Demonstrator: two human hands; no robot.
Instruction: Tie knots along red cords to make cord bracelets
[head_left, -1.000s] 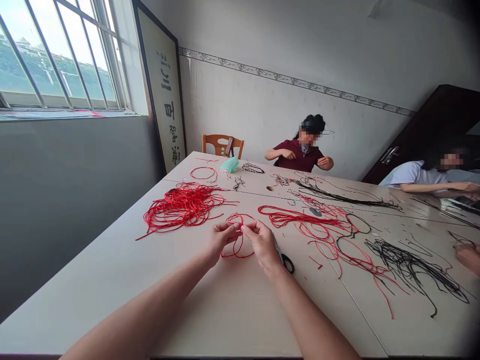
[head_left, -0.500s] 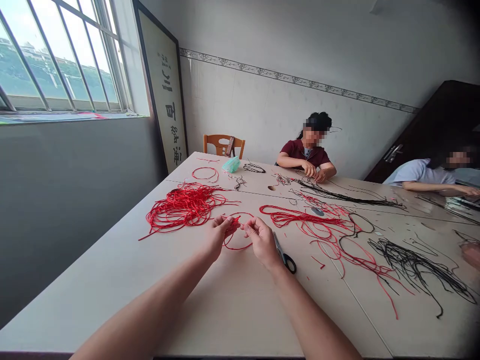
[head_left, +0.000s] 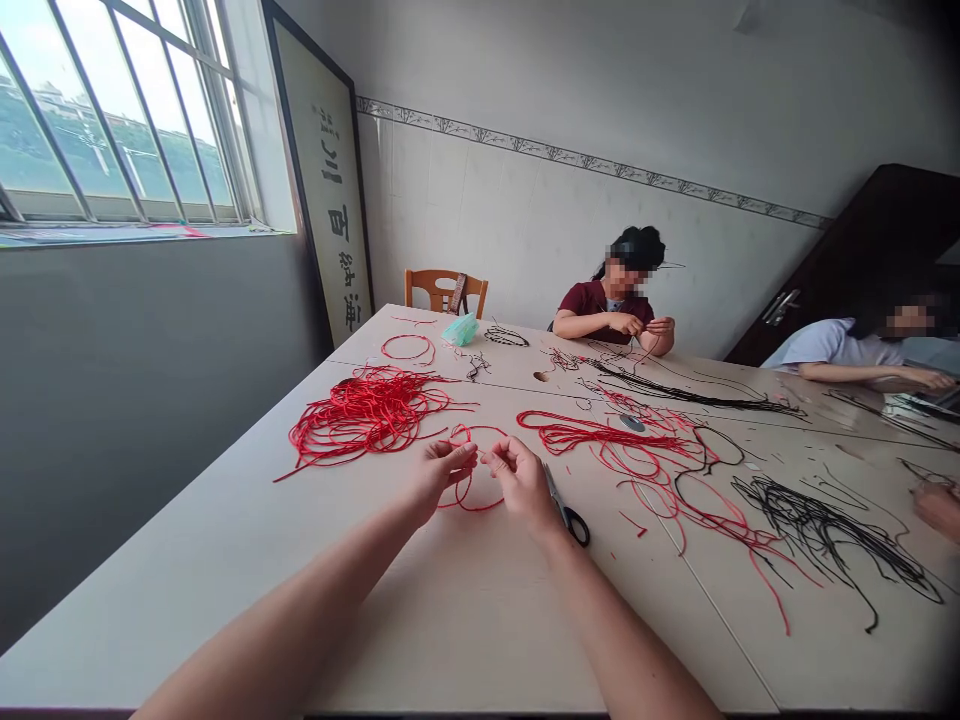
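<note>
My left hand [head_left: 444,474] is closed in a pinch on a red cord [head_left: 480,508], whose loops hang around and below the fingers. Close beside it, my right hand [head_left: 519,480] pinches the same cord between thumb and fingertips. A small gap parts the two hands, and the stretch of cord there is too fine to make out fully. Against the right wrist lie black-handled scissors [head_left: 576,524], partly hidden by the hand. A big tangled heap of red cords [head_left: 367,415] rests left of my hands.
A red cord bundle [head_left: 577,435] and a tangle of black cords [head_left: 825,525] lie to the right. Farther back are a red cord ring [head_left: 408,347] and a green plastic bag [head_left: 460,329]. Two people sit across the table [head_left: 225,560]; another person's hand [head_left: 939,510] shows at the right edge.
Red cord that was bunched at my left fingertips now hangs in wider loops. Both hands stay close together in nearly the same place. The person opposite has raised their hands slightly.
</note>
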